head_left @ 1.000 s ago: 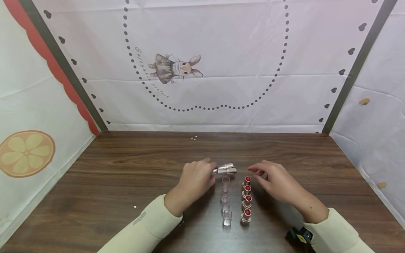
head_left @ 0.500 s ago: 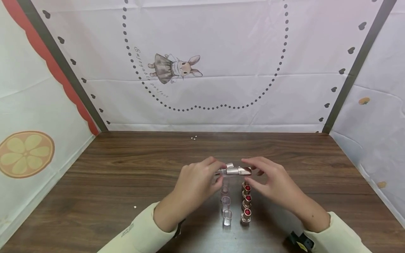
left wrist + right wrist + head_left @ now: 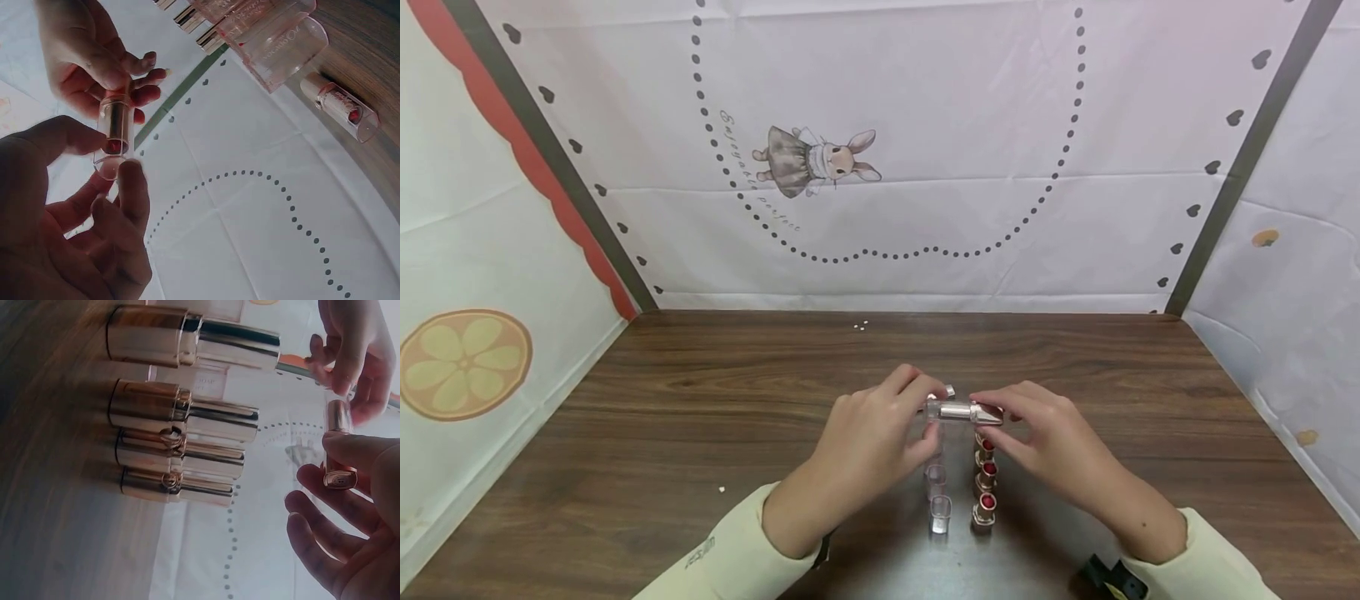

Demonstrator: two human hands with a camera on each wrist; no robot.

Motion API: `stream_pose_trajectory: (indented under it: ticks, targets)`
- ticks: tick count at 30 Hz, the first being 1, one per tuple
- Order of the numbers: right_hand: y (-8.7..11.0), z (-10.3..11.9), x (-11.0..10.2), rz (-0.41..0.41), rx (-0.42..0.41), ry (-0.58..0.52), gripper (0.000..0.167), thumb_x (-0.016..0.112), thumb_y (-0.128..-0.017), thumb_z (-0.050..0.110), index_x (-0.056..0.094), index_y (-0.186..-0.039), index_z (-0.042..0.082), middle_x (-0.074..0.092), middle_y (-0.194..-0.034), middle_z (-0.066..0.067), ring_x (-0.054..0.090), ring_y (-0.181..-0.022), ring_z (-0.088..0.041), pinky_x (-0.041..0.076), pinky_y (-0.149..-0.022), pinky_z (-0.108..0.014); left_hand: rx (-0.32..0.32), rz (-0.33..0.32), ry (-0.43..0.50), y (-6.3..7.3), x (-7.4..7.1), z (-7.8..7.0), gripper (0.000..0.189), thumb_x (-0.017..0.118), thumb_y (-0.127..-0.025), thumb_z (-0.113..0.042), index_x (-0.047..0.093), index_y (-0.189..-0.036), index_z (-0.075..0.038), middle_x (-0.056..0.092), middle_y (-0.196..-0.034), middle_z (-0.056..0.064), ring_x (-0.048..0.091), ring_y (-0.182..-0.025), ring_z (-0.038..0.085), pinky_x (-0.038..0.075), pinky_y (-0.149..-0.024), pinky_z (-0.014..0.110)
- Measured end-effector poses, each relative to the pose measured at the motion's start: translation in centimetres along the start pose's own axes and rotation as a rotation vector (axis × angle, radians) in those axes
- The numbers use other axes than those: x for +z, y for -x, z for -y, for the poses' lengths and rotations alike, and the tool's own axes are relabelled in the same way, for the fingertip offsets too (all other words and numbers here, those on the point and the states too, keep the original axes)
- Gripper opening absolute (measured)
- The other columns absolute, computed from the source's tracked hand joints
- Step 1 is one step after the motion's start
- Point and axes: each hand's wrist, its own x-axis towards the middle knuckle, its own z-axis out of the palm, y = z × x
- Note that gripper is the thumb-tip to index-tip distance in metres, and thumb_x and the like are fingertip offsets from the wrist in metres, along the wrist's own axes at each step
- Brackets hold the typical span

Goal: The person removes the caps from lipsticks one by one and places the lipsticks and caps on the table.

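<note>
While the right hand pinches the base of a lipstick, the left hand pinches the clear cap around its other end, both above the table. Below stand a row of empty caps and, beside it, uncapped lipsticks; beyond the caps lies another capped lipstick.

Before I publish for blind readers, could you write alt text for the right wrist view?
The right hand and left hand hold one lipstick between them; nearby, four metallic lipstick tubes stand in a row on the wooden table.
</note>
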Motion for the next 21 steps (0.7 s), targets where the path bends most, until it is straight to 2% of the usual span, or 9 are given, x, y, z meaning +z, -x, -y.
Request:
stream_pose_trajectory:
  ticks: [3, 8, 11, 14, 21]
  targets:
    - [0.1, 0.4, 0.0, 0.000, -0.034, 0.008, 0.037, 0.086, -0.074, 0.008, 0.075, -0.110, 0.010, 0.072, -0.093, 0.004, 0.062, -0.080, -0.007, 0.053, -0.066, -0.023, 0.009, 0.027, -0.010, 0.1, 0.1, -0.1, 0.033, 0.078, -0.081, -0.034, 0.067, -0.110, -0.023, 0.068, -0.096, -0.009, 0.055, -0.054, 0.007, 0.034, -0.043, 0.021]
    - [0.0, 1.1, -0.2, -0.008, -0.096, 0.020, 0.040, 0.087, -0.072, 0.008, 0.075, -0.110, 0.012, 0.074, -0.093, 0.006, 0.063, -0.083, -0.005, 0.052, -0.068, -0.021, 0.030, 0.061, -0.004, 0.3, 0.3, -0.3, 0.037, 0.077, -0.082, -0.051, 0.067, -0.106, -0.025, 0.069, -0.086, -0.011, 0.057, -0.054, 0.007, 0.036, -0.044, 0.023]
    - [0.0, 1.5, -0.3, -0.015, -0.133, 0.021, 0.041, 0.087, -0.071, 0.007, 0.075, -0.111, 0.012, 0.074, -0.093, 0.005, 0.063, -0.083, -0.005, 0.050, -0.070, -0.017, 0.040, 0.067, 0.017, 0.3, 0.4, -0.3, 0.034, 0.076, -0.083, -0.052, 0.068, -0.102, -0.025, 0.071, -0.083, -0.012, 0.053, -0.051, 0.005, 0.034, -0.044, 0.023]
    - [0.0, 1.7, -0.4, -0.014, -0.152, 0.020, 0.042, 0.087, -0.071, 0.006, 0.075, -0.111, 0.012, 0.074, -0.092, 0.005, 0.061, -0.081, -0.005, 0.047, -0.068, -0.014, 0.051, 0.066, 0.030, 0.3, 0.5, -0.3, 0.032, 0.075, -0.084, -0.051, 0.069, -0.101, -0.026, 0.074, -0.087, -0.011, 0.054, -0.052, 0.004, 0.034, -0.044, 0.023]
    - [0.1, 1.8, -0.4, -0.009, -0.148, 0.040, 0.041, 0.088, -0.071, 0.008, 0.075, -0.110, 0.014, 0.074, -0.092, 0.007, 0.060, -0.080, -0.004, 0.047, -0.066, -0.015, 0.076, 0.043, 0.038, 0.3, 0.5, -0.3, 0.029, 0.075, -0.084, -0.050, 0.071, -0.101, -0.026, 0.075, -0.089, -0.012, 0.064, -0.057, 0.006, 0.039, -0.044, 0.025]
